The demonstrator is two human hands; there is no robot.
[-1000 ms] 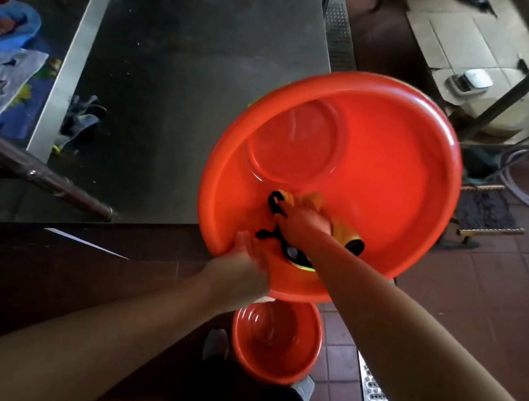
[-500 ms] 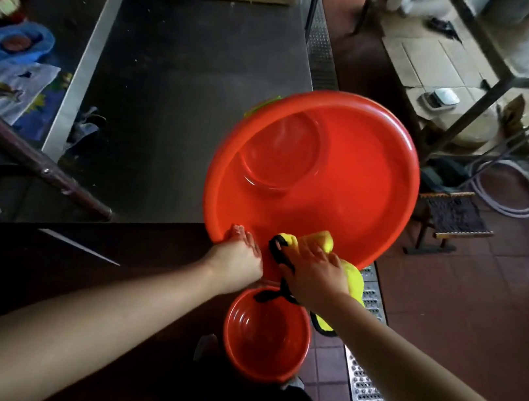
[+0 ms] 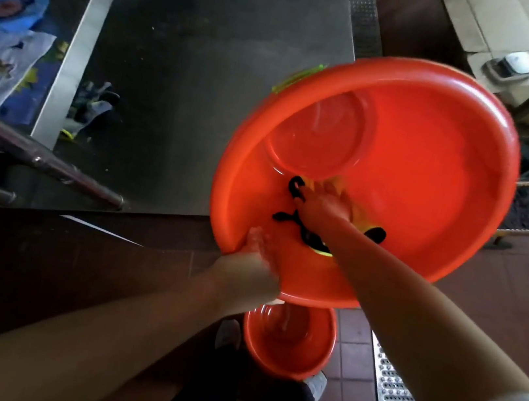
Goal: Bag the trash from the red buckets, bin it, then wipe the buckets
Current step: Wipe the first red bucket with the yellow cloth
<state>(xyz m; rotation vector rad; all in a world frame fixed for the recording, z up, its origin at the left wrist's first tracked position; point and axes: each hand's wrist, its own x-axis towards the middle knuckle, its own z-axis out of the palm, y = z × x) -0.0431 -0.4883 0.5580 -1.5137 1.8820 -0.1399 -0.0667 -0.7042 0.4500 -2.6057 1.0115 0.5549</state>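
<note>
red bucket [image 3: 431, 177], the large one, is held tilted over the steel table [image 3: 204, 88] edge, its mouth toward the camera. half a second ago the yellow cloth [image 3: 362, 215] sat at the near rim; now the right hand [image 3: 322, 207] presses it deep on the inner wall, fingers blurred, probably curled on it. wiping is underway. left hand [image 3: 255, 261] grips the near rim. interior looks glossy, free of trash. second small bucket [image 3: 288, 339] stands on the floor below.

A dark steel worktable [image 3: 204, 88] stretches beyond the hands, with crumpled grey gloves [image 3: 93, 106] lying far to their left. A white weighing scale [image 3: 511, 65] sits far up right, a perforated metal floor grate [image 3: 399, 392] lower right.
</note>
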